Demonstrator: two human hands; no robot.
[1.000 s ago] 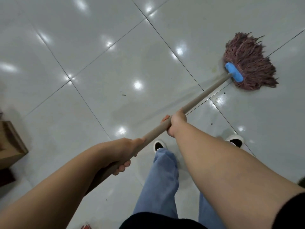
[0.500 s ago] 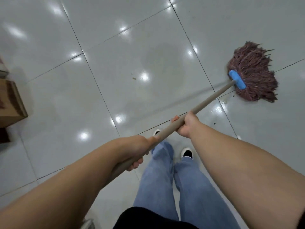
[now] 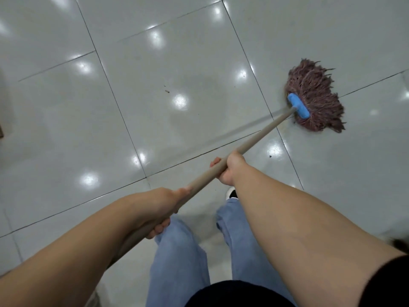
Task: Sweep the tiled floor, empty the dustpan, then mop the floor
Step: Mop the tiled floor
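A mop with a reddish-brown string head and a blue clamp lies flat on the glossy white tiled floor at the right. Its tan wooden handle runs down-left toward me. My right hand grips the handle at mid-length. My left hand grips it lower down, near the handle's end, which my forearm hides.
Small dark specks of dirt lie on the tile ahead, and another speck sits near the handle. My legs in blue jeans and one shoe stand below. A brown object shows at the left edge.
The view has swung left and I have stepped; the brown box at the left has nearly left the frame. Both hands keep their grip and the mop head stays on the floor at the right.
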